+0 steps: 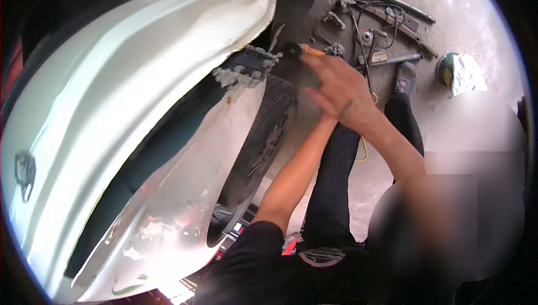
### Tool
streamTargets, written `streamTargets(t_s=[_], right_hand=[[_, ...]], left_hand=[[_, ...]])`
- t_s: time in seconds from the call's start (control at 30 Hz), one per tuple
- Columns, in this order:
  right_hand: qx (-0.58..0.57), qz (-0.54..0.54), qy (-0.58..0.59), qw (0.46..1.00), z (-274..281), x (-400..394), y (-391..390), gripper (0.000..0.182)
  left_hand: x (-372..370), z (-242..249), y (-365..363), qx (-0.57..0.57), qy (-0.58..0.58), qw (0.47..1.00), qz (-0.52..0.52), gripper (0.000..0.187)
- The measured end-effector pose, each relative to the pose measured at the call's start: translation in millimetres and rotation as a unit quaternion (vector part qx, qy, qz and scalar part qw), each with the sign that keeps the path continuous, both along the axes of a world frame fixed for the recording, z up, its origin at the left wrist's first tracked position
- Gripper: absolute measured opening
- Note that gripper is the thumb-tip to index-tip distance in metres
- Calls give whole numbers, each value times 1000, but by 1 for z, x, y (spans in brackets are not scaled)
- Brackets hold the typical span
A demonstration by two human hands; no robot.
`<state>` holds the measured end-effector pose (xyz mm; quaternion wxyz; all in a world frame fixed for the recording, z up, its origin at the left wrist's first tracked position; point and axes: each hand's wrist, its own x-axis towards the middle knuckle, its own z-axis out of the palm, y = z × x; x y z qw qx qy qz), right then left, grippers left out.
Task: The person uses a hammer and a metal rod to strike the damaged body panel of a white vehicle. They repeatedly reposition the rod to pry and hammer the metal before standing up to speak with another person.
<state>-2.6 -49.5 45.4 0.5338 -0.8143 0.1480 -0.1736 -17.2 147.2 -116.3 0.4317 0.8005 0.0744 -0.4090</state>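
My right hand, smeared by motion, has its fingers stretched out and its thumb apart. Its fingertips are right at an orange-and-black tool. My left forearm runs up beneath the right wrist, and the left hand is hidden behind the right one. Just left of the tool is a ragged, grey-crusted bracket at the edge of a white car body panel. Below the bracket hangs a loose white panel, with a tyre beside it.
On the concrete floor ahead lie a long-handled hammer, a metal bar and dark cable. A can with a crumpled plastic bag stands at the right. A yellow cord runs by my legs. The right side is blurred.
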Motion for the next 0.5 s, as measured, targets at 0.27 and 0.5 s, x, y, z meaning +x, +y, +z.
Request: streamTargets(t_s=[0.27,0.5], right_hand=[[-161,230,-46,959,60,77,-39,19],[-199,266,-93,939,71,98,-50,15]], left_hand=[[67,262,-93,-198,-190,941,200,55],[104,296,-113,-89,-129,971,179,59]])
